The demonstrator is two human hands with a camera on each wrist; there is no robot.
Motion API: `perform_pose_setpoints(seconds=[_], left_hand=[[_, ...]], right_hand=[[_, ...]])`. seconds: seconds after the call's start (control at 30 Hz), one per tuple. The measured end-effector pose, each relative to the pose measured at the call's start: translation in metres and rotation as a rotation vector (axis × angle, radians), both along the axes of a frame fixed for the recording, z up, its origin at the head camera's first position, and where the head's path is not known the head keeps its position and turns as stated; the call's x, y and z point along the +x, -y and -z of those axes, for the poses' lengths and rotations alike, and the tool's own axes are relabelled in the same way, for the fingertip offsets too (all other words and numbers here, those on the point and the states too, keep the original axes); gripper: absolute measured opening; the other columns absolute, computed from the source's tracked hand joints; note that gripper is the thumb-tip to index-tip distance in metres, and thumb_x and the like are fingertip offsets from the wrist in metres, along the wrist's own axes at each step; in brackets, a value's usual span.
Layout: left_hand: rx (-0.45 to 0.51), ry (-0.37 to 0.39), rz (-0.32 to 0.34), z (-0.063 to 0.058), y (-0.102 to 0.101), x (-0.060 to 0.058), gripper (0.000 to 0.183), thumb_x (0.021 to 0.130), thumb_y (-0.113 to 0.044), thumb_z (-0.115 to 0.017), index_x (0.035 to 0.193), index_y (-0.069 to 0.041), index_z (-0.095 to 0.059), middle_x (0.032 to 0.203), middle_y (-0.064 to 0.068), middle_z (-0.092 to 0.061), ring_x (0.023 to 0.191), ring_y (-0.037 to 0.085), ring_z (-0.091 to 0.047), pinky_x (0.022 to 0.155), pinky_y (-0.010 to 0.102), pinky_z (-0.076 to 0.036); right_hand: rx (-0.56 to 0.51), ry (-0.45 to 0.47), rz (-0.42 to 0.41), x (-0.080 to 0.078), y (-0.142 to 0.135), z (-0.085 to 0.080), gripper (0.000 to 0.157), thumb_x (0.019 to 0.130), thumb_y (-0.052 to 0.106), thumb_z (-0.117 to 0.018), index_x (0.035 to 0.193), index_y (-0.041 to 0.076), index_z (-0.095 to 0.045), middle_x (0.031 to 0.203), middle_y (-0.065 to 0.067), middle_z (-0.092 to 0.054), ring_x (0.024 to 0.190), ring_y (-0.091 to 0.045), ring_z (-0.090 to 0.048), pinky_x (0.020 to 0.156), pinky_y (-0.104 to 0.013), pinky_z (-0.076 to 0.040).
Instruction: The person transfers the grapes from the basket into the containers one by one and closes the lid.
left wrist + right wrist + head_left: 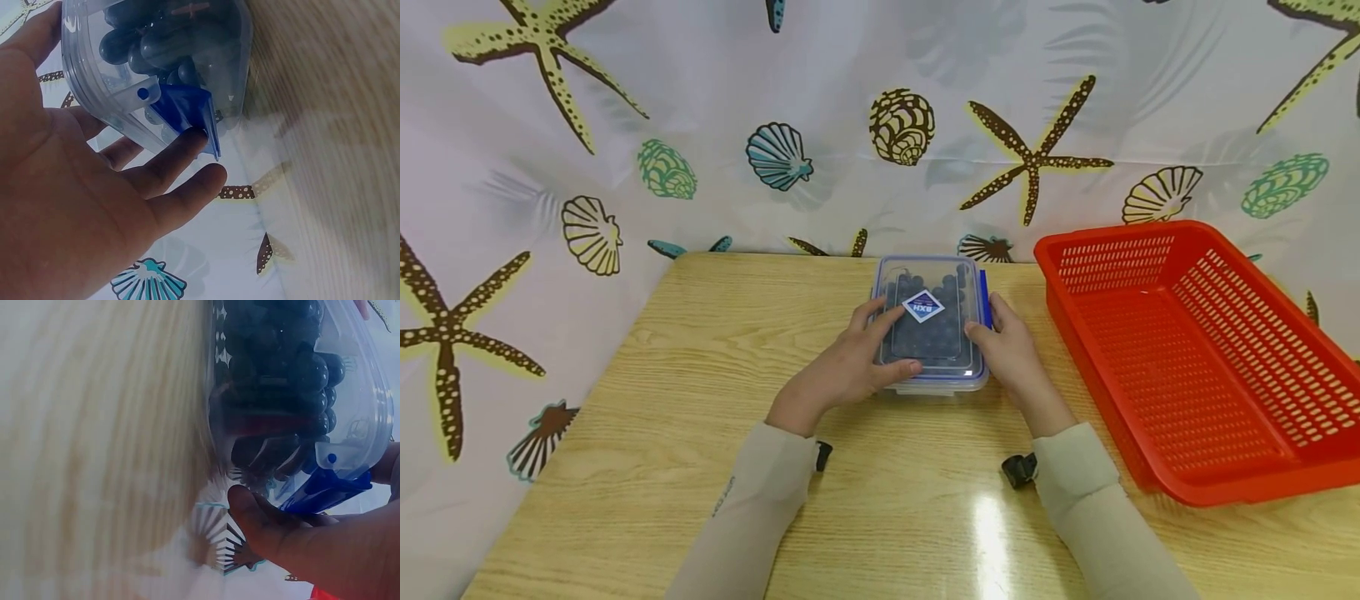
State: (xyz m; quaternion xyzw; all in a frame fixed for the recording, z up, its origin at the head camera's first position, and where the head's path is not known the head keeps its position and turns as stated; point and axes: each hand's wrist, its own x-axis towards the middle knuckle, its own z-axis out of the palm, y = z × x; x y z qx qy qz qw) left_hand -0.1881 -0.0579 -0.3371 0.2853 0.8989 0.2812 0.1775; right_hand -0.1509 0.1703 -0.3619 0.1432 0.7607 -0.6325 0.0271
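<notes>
A clear plastic food container (925, 337) with dark round fruit, apparently grapes, inside stands on the table. Its lid bears a white-and-blue diamond label (922, 306). On its left side my left hand (850, 358) lays thumb and index finger on the lid, while other fingers touch a blue latch (187, 112) that tilts outward. Those fingers look nearly straight in the left wrist view. My right hand (1013, 346) grips the right side, thumb on the lid's edge and fingers at another blue latch (328, 490), also angled outward. Part of the right fingers is hidden.
A red perforated plastic basket (1138, 417) stands on the right of the wooden table (722, 333). Behind the table hangs a white cloth (842, 50) printed with shells and starfish. Small black devices are at both wrists.
</notes>
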Motion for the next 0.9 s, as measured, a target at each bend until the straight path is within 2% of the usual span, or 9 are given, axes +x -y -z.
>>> perform_pose_setpoints(seconds=[0.17, 0.33, 0.47, 0.7, 0.9], left_hand=[[0.003, 0.007, 0.004, 0.001, -0.001, -0.001, 0.088, 0.096, -0.053, -0.065, 0.163, -0.015, -0.021, 0.168, 0.011, -0.002, 0.145, 0.046, -0.027, 0.110, 0.057, -0.033], [0.005, 0.012, 0.007, 0.001, 0.000, -0.001, 0.088, 0.096, -0.053, -0.065, 0.163, -0.016, -0.020, 0.168, 0.011, -0.001, 0.144, 0.045, -0.029, 0.110, 0.057, -0.034], [0.006, 0.018, 0.005, 0.001, 0.001, -0.001, 0.088, 0.097, -0.052, -0.065, 0.163, -0.016, -0.020, 0.168, 0.011, 0.000, 0.145, 0.045, -0.029, 0.110, 0.057, -0.034], [0.005, 0.011, -0.002, 0.001, 0.000, -0.001, 0.088, 0.097, -0.052, -0.064, 0.163, -0.016, -0.020, 0.168, 0.012, -0.001, 0.144, 0.045, -0.029, 0.110, 0.057, -0.034], [0.009, 0.014, -0.003, 0.001, 0.000, -0.001, 0.088, 0.097, -0.053, -0.064, 0.163, -0.017, -0.019, 0.168, 0.011, -0.001, 0.144, 0.044, -0.029, 0.111, 0.056, -0.034]], right_hand=[[-0.061, 0.013, 0.015, -0.003, 0.002, 0.003, 0.070, 0.104, 0.015, -0.047, 0.164, 0.013, -0.011, 0.166, -0.010, -0.020, 0.151, -0.027, -0.021, 0.119, -0.041, -0.020], [-0.111, 0.032, 0.034, -0.004, 0.006, 0.006, 0.071, 0.104, 0.016, -0.043, 0.165, 0.019, -0.008, 0.168, -0.006, -0.015, 0.152, -0.026, -0.015, 0.120, -0.043, -0.015], [-0.141, 0.013, 0.030, -0.003, 0.011, 0.007, 0.070, 0.103, 0.016, -0.039, 0.165, 0.022, -0.005, 0.168, -0.004, -0.013, 0.153, -0.025, -0.013, 0.120, -0.044, -0.014], [-0.120, -0.016, 0.015, -0.003, 0.014, 0.008, 0.070, 0.106, 0.017, -0.042, 0.165, 0.022, -0.004, 0.168, -0.006, -0.015, 0.152, -0.027, -0.015, 0.120, -0.046, -0.013], [-0.104, -0.020, -0.003, -0.004, 0.013, 0.008, 0.069, 0.107, 0.016, -0.039, 0.165, 0.023, -0.002, 0.169, -0.004, -0.013, 0.153, -0.025, -0.012, 0.121, -0.045, -0.011]])
